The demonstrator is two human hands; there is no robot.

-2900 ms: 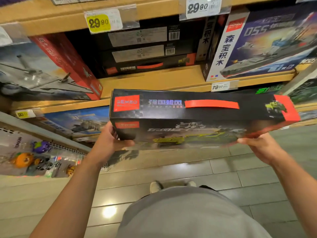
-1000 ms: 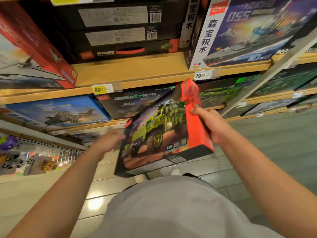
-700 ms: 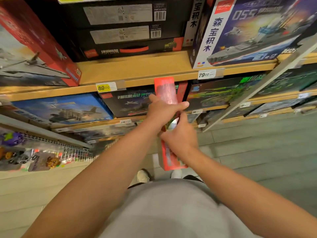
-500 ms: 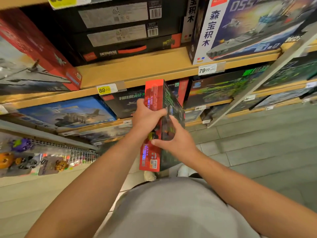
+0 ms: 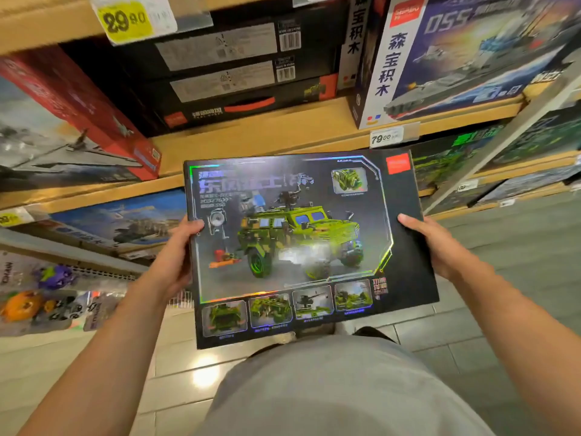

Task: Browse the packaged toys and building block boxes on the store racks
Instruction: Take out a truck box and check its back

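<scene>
A: Where is the flat black cardboard building-block box with the green armoured truck printed on it (image 5: 301,243)?

B: It is held in front of the wooden store shelf (image 5: 283,133), just below the shelf's white 79.00 price tag (image 5: 386,138), with its printed face turned up to the camera.

A: How is it gripped?

B: Its left edge is clasped by the left hand (image 5: 176,262), thumb laid over the front and fingers curled behind. Its right edge is held by the right hand (image 5: 434,243), thumb on the front; the remaining fingers are hidden behind the box.

A: What is done, and what is left?

B: One box is being examined. Above it on the shelf, the stacked black boxes (image 5: 220,70) and the white-edged warship box (image 5: 465,55) are judged unbrowsed, so most of the task seems left.
</scene>
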